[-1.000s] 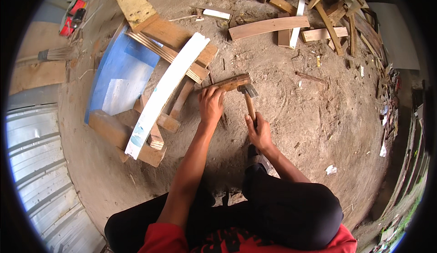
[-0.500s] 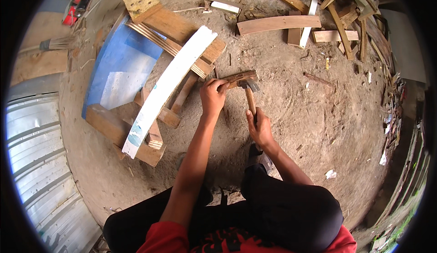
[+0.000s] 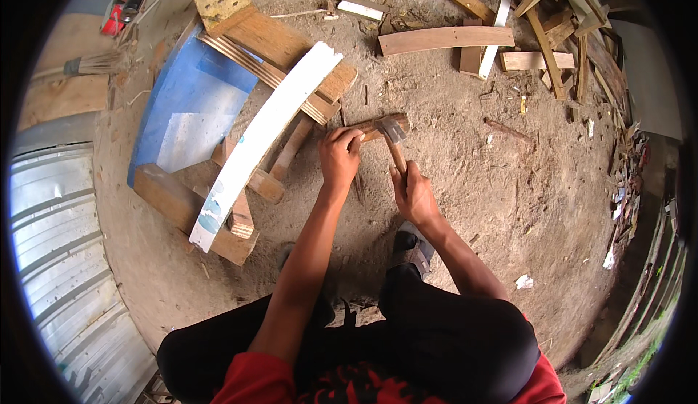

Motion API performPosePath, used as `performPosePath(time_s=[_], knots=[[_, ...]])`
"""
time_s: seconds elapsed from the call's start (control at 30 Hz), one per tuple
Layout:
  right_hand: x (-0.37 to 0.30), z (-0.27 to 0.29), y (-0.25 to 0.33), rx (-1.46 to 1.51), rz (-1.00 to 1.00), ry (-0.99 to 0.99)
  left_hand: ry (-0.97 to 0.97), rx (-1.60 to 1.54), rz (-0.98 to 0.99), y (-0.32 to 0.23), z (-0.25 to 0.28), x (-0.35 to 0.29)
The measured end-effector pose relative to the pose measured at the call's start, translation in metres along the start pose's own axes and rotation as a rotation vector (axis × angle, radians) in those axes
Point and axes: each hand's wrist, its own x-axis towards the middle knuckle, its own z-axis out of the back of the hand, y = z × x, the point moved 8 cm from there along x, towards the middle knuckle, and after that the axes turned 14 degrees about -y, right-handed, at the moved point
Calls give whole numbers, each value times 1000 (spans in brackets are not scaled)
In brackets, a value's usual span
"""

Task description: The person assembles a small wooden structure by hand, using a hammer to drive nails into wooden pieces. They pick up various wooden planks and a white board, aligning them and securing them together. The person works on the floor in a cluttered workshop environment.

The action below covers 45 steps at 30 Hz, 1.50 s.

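My left hand (image 3: pixel 339 162) is closed on the near left end of a short, rough brown wood strip (image 3: pixel 369 130), its fingers pinching it from above. My right hand (image 3: pixel 416 199) grips the wooden handle of a hammer (image 3: pixel 397 155). The hammer's metal head overlaps the right part of the strip in view; whether it touches the wood I cannot tell. To the left of my left hand, a long white-painted board (image 3: pixel 270 136) lies across several wood blocks and boards.
A blue panel (image 3: pixel 190 106) rests left of the white board. Scrap wood (image 3: pixel 542 29) is heaped at the far right, beside a curved plank (image 3: pixel 445 38). Corrugated metal sheeting (image 3: pixel 62 244) stands at the left. My shoe (image 3: pixel 409 248) is on the dirt floor below my right hand.
The hammer's head has shifted slightly up and to the left, and its angle has turned; it now covers part of the strip's right end. My left hand keeps its hold.
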Motion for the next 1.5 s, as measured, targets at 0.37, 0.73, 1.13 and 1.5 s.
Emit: performPosePath(time_s=[0.37, 0.73, 1.13, 1.5], knots=[[50, 4, 27, 44, 7, -85, -5, -16, 5, -4, 2, 6], [-7, 1, -3, -43, -87, 100, 25, -9, 82, 10, -5, 1], [5, 18, 9, -57, -35, 42, -11, 1, 1, -4, 2, 6], [-2, 21, -4, -97, 51, -30, 8, -1, 7, -1, 0, 7]])
